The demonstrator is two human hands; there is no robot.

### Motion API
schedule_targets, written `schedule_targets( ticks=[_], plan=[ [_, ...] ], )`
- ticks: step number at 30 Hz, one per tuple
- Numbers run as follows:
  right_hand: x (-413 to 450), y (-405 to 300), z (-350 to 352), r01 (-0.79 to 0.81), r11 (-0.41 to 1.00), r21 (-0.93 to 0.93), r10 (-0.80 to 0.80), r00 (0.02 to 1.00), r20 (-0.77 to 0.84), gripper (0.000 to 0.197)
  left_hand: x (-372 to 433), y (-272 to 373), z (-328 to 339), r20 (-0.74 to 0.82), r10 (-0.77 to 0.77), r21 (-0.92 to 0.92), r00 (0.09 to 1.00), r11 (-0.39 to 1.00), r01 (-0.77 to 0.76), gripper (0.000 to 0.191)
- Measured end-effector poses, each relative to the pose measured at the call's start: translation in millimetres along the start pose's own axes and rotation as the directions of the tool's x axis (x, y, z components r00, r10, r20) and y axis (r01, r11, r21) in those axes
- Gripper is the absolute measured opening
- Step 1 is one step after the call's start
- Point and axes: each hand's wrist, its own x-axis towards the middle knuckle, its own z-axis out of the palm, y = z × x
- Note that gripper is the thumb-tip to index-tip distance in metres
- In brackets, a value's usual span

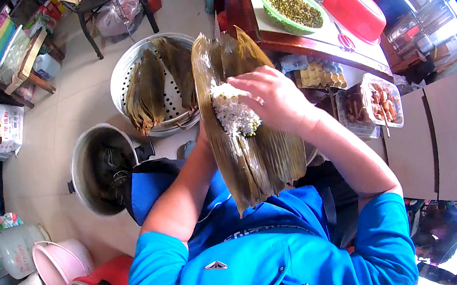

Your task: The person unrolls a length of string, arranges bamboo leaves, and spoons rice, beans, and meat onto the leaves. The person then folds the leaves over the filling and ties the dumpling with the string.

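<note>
Overlapping long brown-green leaves [241, 175] lie spread before my chest, with white rice [233, 113] and a few green beans heaped on their middle. My left hand [205, 134] is under the leaves and mostly hidden by them; the forearm comes up from the left. My right hand [268, 96] rests on the rice with its fingers spread over the heap's right side. Beyond the leaves, a perforated metal steamer basket [117, 85] holds bundles of more leaves [150, 88]. Left of my knee stands a deep metal pot [80, 170] with dark, string-tied parcels inside.
On the table [256, 9] at upper right are a green basket of split beans [293, 10], red scissors [345, 40] and an upturned red basket [356, 9]. A plastic tub of brown meat pieces [383, 100] stands at right. A pink bucket [61, 268] is at lower left.
</note>
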Motion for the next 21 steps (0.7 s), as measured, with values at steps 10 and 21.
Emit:
schedule_targets(
  ticks=[10,21],
  plan=[
    [-22.4,75.8,-13.8,-0.1,0.989,-0.109,0.041,0.893,-0.449,0.049,-3.5,0.6,-5.5,0.061,-0.102,-0.172,0.993,0.979,0.111,0.04],
    [-86.0,25.8,48.5,-0.227,0.946,0.232,0.265,0.953,-0.149,0.066,9.1,-3.8,49.6,-0.055,-0.097,-0.083,0.994,0.992,0.092,0.046]
  ],
)
